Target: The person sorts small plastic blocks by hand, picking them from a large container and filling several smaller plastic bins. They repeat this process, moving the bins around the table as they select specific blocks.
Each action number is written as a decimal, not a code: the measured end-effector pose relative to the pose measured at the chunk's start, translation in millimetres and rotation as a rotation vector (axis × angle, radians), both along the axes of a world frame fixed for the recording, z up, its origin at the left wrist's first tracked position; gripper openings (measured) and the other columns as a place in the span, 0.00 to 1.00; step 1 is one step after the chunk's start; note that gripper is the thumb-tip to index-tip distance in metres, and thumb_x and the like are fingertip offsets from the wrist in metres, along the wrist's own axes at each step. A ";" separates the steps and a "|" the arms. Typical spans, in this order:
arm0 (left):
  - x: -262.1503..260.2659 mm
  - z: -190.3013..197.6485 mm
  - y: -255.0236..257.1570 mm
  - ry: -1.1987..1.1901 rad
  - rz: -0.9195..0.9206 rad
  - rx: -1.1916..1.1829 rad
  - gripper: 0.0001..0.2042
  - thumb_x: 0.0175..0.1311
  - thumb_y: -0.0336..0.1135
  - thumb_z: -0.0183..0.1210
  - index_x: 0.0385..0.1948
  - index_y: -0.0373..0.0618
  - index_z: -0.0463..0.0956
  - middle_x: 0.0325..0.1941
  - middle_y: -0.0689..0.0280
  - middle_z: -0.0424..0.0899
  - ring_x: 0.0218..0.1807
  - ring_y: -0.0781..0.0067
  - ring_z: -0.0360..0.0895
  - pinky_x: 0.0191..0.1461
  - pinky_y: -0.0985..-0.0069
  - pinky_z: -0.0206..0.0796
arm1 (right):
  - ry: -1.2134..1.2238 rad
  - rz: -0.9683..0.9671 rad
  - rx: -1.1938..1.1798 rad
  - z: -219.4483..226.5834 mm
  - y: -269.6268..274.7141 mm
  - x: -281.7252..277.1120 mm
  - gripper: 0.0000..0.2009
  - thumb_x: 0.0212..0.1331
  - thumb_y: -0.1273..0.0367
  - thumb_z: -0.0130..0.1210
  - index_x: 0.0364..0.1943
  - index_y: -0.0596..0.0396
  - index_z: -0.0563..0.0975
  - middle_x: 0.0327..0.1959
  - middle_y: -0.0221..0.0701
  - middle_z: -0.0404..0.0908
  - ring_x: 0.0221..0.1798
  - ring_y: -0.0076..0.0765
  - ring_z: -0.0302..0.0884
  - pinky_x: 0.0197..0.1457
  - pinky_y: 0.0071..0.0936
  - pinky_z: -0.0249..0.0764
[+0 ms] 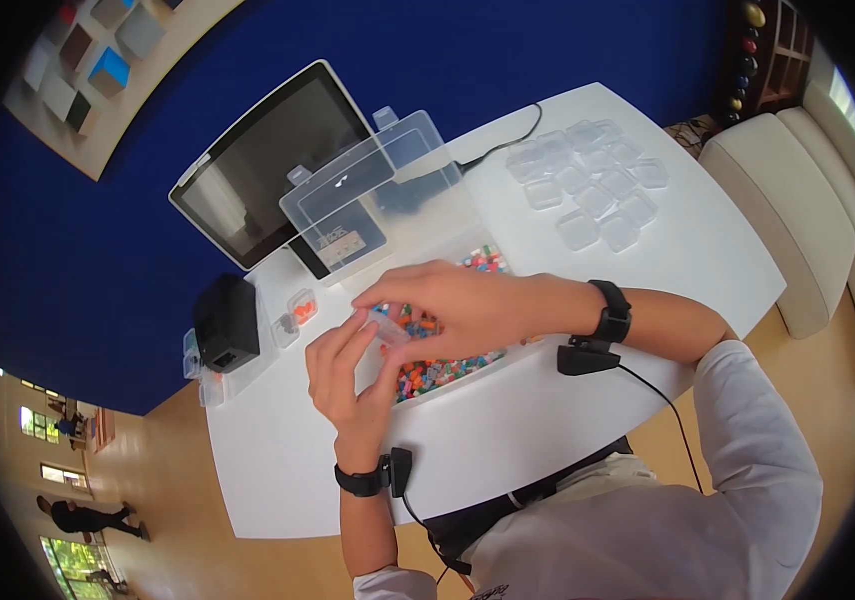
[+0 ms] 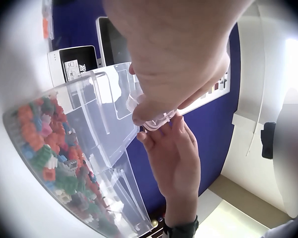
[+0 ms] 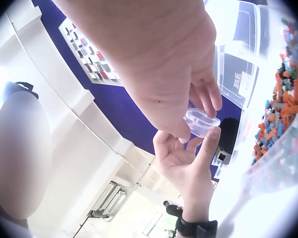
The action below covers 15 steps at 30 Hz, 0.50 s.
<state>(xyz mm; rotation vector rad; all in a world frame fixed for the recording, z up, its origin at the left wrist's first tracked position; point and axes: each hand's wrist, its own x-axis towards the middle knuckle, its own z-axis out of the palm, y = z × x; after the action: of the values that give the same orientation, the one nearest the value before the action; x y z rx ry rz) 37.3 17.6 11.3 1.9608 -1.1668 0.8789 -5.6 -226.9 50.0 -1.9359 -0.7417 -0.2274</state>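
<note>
Our left hand [image 1: 348,380] and right hand [image 1: 483,310] pinch a small clear box [image 1: 386,328] near colorful pieces [image 1: 433,376], a two-handed step whose next move seemingly calls for even pressure.

A deep blue wall [image 1: 548,50] rises over tan flooring [image 1: 178,470], with a pale cushioned sofa [image 1: 783,215] beside shelving [image 1: 786,60].

We note a monitor [image 1: 268,150] on the desk [image 1: 283,460] — a blue wall [image 1: 548,45] behind it — and, near the desk, a cream sofa [image 1: 773,200].
</note>
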 end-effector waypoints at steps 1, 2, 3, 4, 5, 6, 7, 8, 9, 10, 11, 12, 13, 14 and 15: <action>-2.2 -0.8 -0.9 0.000 -0.022 -0.006 0.29 0.51 0.17 0.82 0.59 0.45 0.88 0.63 0.56 0.94 0.61 0.50 0.89 0.70 0.57 0.79 | 0.000 -0.022 -0.006 -4.5 1.7 0.9 0.27 0.74 0.65 0.73 0.74 0.58 0.80 0.61 0.48 0.89 0.58 0.53 0.92 0.61 0.45 0.86; -4.8 -1.0 -1.4 0.002 0.002 0.005 0.29 0.52 0.18 0.83 0.59 0.45 0.88 0.63 0.56 0.93 0.61 0.50 0.88 0.69 0.58 0.79 | 0.010 -0.049 -0.063 -9.5 3.8 2.2 0.29 0.75 0.64 0.73 0.75 0.58 0.80 0.60 0.48 0.90 0.57 0.54 0.91 0.62 0.46 0.85; -6.3 -1.1 -2.2 0.003 0.028 0.016 0.28 0.52 0.19 0.84 0.59 0.45 0.88 0.63 0.56 0.93 0.61 0.51 0.88 0.69 0.58 0.80 | 0.019 -0.072 -0.121 -13.7 4.7 2.2 0.30 0.75 0.63 0.72 0.77 0.59 0.79 0.58 0.48 0.90 0.57 0.54 0.90 0.62 0.46 0.84; -6.3 -1.1 -3.2 0.003 0.015 0.012 0.28 0.52 0.19 0.84 0.59 0.45 0.88 0.63 0.56 0.93 0.61 0.51 0.88 0.69 0.58 0.80 | 0.011 -0.080 -0.148 -16.2 4.4 0.6 0.31 0.77 0.65 0.69 0.80 0.61 0.77 0.56 0.49 0.90 0.57 0.57 0.88 0.65 0.49 0.83; -5.8 -1.0 -3.8 -0.001 0.014 -0.005 0.27 0.54 0.20 0.84 0.58 0.44 0.88 0.62 0.56 0.93 0.60 0.52 0.88 0.66 0.59 0.81 | 0.012 -0.090 -0.153 -22.9 4.2 4.3 0.31 0.77 0.65 0.69 0.80 0.61 0.77 0.56 0.49 0.90 0.57 0.57 0.88 0.65 0.49 0.83; -5.4 -0.8 -3.8 -0.004 0.016 -0.023 0.26 0.55 0.21 0.85 0.58 0.44 0.88 0.62 0.56 0.92 0.60 0.53 0.88 0.63 0.61 0.82 | -0.109 -0.092 -0.153 -32.2 4.3 10.3 0.30 0.78 0.67 0.68 0.80 0.59 0.77 0.55 0.49 0.90 0.57 0.57 0.88 0.65 0.49 0.83; -4.9 -0.7 -3.0 -0.005 0.008 -0.028 0.26 0.55 0.21 0.85 0.58 0.44 0.88 0.62 0.56 0.92 0.60 0.53 0.88 0.63 0.61 0.82 | -0.231 -0.092 -0.154 -25.6 4.4 10.0 0.29 0.78 0.68 0.66 0.81 0.57 0.77 0.55 0.49 0.90 0.57 0.57 0.87 0.64 0.50 0.83; -3.8 -0.4 -1.8 0.016 0.027 -0.043 0.25 0.57 0.21 0.84 0.57 0.43 0.87 0.61 0.56 0.92 0.60 0.54 0.88 0.60 0.62 0.82 | -0.232 -0.098 -0.161 -18.5 -1.5 6.8 0.29 0.78 0.68 0.66 0.81 0.57 0.77 0.55 0.49 0.90 0.57 0.57 0.87 0.64 0.50 0.83; -2.3 0.3 0.4 0.035 0.047 -0.058 0.24 0.59 0.21 0.84 0.57 0.43 0.87 0.60 0.55 0.92 0.59 0.55 0.89 0.57 0.64 0.83 | -0.234 -0.140 -0.202 -9.2 -13.0 3.3 0.28 0.78 0.70 0.65 0.80 0.55 0.78 0.55 0.48 0.90 0.56 0.58 0.87 0.64 0.50 0.83; -0.9 1.4 3.5 0.032 0.043 -0.066 0.24 0.59 0.21 0.84 0.57 0.43 0.87 0.60 0.55 0.92 0.59 0.55 0.89 0.57 0.64 0.83 | -0.236 -0.180 -0.242 5.1 -24.6 0.3 0.26 0.78 0.71 0.64 0.79 0.52 0.79 0.56 0.48 0.90 0.56 0.58 0.87 0.63 0.51 0.83; 0.8 2.9 7.2 0.036 0.072 -0.080 0.21 0.62 0.21 0.82 0.57 0.43 0.87 0.60 0.55 0.91 0.59 0.56 0.89 0.55 0.65 0.83 | -0.257 -0.263 -0.256 14.1 -38.4 2.2 0.26 0.77 0.73 0.65 0.77 0.51 0.80 0.56 0.46 0.91 0.55 0.57 0.87 0.62 0.50 0.84; 2.8 3.7 10.9 0.041 0.104 -0.095 0.19 0.65 0.20 0.80 0.56 0.42 0.87 0.59 0.55 0.91 0.58 0.58 0.89 0.53 0.67 0.83 | -0.279 -0.343 -0.272 23.2 -55.4 5.4 0.25 0.76 0.74 0.65 0.76 0.50 0.81 0.57 0.45 0.91 0.55 0.55 0.88 0.61 0.50 0.84; 5.1 4.1 14.9 0.040 0.106 -0.108 0.19 0.65 0.20 0.80 0.56 0.42 0.87 0.59 0.55 0.91 0.58 0.58 0.89 0.53 0.67 0.83 | -0.344 -0.414 -0.231 33.0 -75.7 8.6 0.23 0.76 0.75 0.65 0.74 0.51 0.82 0.57 0.43 0.92 0.54 0.54 0.89 0.60 0.48 0.86; 7.6 4.3 19.0 0.073 0.119 -0.149 0.17 0.68 0.20 0.78 0.56 0.41 0.87 0.59 0.55 0.91 0.57 0.60 0.89 0.52 0.68 0.83 | -0.409 -0.482 -0.189 42.6 -98.9 11.7 0.22 0.76 0.76 0.65 0.72 0.53 0.82 0.58 0.42 0.92 0.53 0.52 0.90 0.58 0.46 0.87; 10.2 4.4 22.7 0.106 0.132 -0.191 0.14 0.71 0.20 0.75 0.55 0.41 0.86 0.58 0.55 0.90 0.57 0.61 0.88 0.52 0.69 0.83 | -0.434 -0.572 -0.169 50.7 -125.5 13.0 0.20 0.75 0.77 0.66 0.70 0.54 0.84 0.59 0.40 0.94 0.53 0.48 0.93 0.58 0.41 0.88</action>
<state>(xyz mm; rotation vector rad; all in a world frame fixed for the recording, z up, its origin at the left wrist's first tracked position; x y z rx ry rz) 47.5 40.3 15.8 1.9186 -0.8682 0.9075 7.3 -352.4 100.7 -2.2572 -0.4678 -0.9850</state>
